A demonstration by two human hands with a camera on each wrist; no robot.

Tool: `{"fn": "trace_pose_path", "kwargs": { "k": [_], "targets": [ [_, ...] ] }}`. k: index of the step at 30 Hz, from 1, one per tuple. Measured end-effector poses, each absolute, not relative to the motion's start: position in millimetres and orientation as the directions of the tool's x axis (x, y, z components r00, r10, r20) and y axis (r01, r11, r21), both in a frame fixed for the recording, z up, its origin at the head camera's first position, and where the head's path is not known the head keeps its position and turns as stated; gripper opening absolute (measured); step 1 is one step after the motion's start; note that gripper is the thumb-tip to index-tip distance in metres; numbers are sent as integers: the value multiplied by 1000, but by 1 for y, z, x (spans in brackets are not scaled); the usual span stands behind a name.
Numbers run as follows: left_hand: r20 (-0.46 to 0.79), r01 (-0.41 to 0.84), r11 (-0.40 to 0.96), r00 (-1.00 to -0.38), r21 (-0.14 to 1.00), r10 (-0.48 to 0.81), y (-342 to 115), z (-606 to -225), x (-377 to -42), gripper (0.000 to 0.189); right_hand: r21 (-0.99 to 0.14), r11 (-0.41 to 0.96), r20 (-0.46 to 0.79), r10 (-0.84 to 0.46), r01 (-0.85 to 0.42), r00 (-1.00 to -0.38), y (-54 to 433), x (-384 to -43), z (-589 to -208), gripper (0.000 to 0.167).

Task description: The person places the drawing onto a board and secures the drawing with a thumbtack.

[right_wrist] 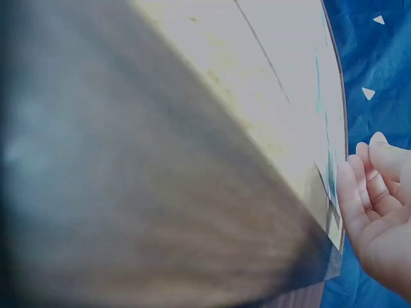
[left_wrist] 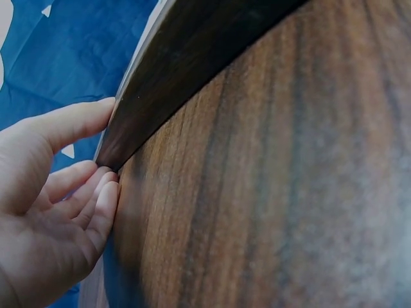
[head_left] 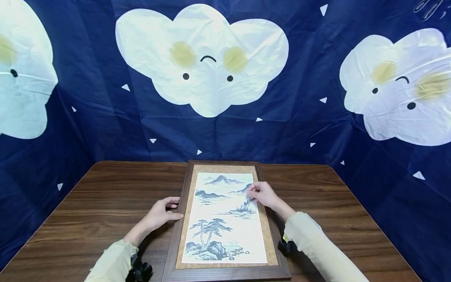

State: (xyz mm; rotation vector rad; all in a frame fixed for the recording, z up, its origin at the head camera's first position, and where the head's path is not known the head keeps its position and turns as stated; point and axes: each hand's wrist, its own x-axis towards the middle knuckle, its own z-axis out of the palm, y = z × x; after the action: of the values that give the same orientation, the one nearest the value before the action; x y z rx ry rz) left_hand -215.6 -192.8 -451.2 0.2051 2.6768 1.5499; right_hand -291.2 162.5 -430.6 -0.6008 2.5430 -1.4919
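A brown wooden picture frame (head_left: 225, 272) lies on the table with its long sides running away from me. Inside it, an ink landscape print (head_left: 211, 211) with mountains, pines and rocks sits on a tan backing (head_left: 271, 250). My left hand (head_left: 160, 213) rests at the frame's left side, thumb and fingers spread along the edge. In the left wrist view the thumb touches the dark frame side (left_wrist: 186, 58). My right hand (head_left: 264, 194) is over the print's upper right edge, thumb and fingertips brought close together. I cannot tell whether something small is between them.
The dark wood-grain table (head_left: 116, 188) extends on both sides of the frame. Behind it hangs a blue cloth (head_left: 211, 133) with white clouds and small triangles, also along both sides. Dark wrist devices (head_left: 142, 270) sit at both cuffs.
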Motion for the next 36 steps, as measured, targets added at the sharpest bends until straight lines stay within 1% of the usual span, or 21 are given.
{"fn": "trace_pose_path", "kwargs": {
  "k": [10,16,17,25,30,36],
  "targets": [
    [16,91,433,-985,897,173,-197,-450,-214,60,-892,385,64,-410,-236,-910,144,-303,-419,15],
    [13,87,429,-985,899,173,-197,-452,-215,60,-886,434,5,-346,-165,-938,132,-313,-418,15],
    [15,88,427,-985,900,172,-197,-452,-215,60,-887,435,1,-332,-154,-943,131,-319,-422,14],
    [17,88,422,-986,902,168,-197,-454,-218,60,-911,397,-5,-285,-113,-958,119,-335,-428,11],
    [24,92,426,-986,900,164,-197,-454,-218,60,-900,422,-13,-267,-105,-964,112,-343,-430,11],
    [24,87,418,-988,904,153,-197,-456,-217,60,-860,498,5,-211,-111,-978,101,-354,-434,9]
  ]
}}
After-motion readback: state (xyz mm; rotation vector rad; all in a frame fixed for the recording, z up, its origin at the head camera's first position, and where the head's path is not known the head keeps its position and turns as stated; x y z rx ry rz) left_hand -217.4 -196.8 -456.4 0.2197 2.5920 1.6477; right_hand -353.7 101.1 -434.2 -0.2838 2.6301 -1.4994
